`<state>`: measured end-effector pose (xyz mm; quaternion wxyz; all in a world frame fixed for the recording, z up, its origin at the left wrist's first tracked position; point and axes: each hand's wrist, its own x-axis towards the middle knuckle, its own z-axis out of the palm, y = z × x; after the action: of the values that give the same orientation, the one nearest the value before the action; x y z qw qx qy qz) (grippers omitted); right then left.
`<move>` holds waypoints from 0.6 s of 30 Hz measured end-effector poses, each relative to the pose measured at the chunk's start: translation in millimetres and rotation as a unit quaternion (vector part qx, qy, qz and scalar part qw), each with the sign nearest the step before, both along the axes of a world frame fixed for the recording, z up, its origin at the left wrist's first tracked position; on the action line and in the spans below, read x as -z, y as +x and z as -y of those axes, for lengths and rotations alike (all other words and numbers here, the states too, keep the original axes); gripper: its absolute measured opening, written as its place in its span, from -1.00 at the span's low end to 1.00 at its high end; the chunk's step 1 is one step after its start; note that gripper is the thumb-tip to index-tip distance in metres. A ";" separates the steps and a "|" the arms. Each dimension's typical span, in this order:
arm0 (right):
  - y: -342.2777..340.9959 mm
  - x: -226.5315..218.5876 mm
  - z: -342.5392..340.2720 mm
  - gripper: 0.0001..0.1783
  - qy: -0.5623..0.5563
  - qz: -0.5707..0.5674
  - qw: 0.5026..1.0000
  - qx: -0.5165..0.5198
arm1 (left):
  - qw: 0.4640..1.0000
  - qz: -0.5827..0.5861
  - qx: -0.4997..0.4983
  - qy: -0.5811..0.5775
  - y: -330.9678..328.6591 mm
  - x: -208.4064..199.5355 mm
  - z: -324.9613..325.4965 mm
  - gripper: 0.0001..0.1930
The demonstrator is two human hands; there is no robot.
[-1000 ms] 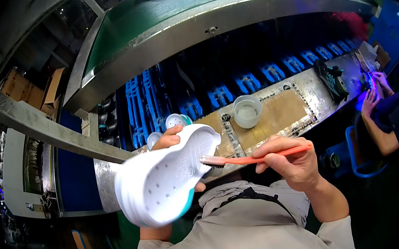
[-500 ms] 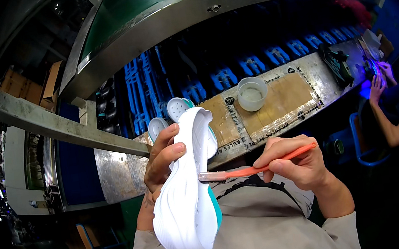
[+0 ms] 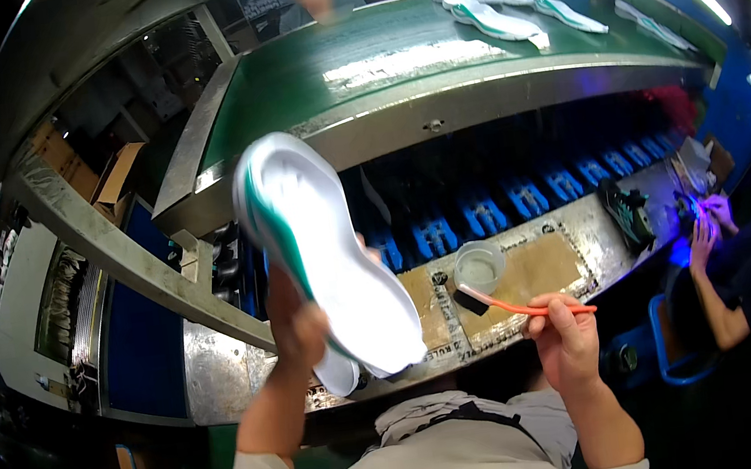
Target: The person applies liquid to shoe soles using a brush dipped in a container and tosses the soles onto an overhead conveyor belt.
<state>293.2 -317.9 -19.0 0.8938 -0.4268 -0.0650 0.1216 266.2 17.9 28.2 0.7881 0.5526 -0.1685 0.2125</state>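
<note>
My left hand (image 3: 296, 324) grips a white shoe sole (image 3: 330, 249) with a teal side stripe. The sole is raised in front of the green belt, its hollow inner face toward me. Part of the hand is hidden behind it. My right hand (image 3: 569, 342) pinches the orange handle of a small toothbrush-like brush (image 3: 527, 309), dark bristles pointing down. The brush head is just below a translucent plastic cup (image 3: 480, 268) with pale contents. Below the raised sole, part of another white sole (image 3: 339, 376) shows at the bench.
Several white-and-teal soles (image 3: 499, 22) lie on the green conveyor belt (image 3: 299, 66). Under it stand blue racks (image 3: 486, 214). Cardboard (image 3: 531, 276) is taped to the metal bench (image 3: 223, 370). At right are a dark shoe (image 3: 626, 211) and a co-worker's hands (image 3: 704, 236) in purple light.
The left hand has lifted the sole up and forward, turning its inner face toward me. The brush has left the sole and moved near the cup. The view has tilted up, showing more belt.
</note>
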 end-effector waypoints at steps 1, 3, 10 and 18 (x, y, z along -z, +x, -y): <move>-0.2 5.7 4.0 -0.76 -0.004 0.005 1.000 0.001 | 0.997 -0.024 0.034 -0.059 31.5 -14.3 -15.7 -0.12; -7.3 6.1 8.7 -0.75 -0.007 -0.015 1.000 0.017 | 0.940 0.149 -0.158 0.264 102.9 -62.5 -64.2 -0.35; -17.5 16.1 6.4 -0.73 -0.062 -0.009 0.998 -0.013 | 0.901 -0.231 -0.361 -0.068 275.6 -143.8 -196.5 -0.42; 7.1 10.9 18.6 -0.76 -0.279 0.135 0.951 0.006 | 0.760 0.028 -0.503 0.411 26.6 -54.2 -58.5 -0.77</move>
<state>300.4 -336.4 -29.9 0.7227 -0.6719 -0.1461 0.0703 292.8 76.4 82.4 0.2600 0.8228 0.0399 0.5039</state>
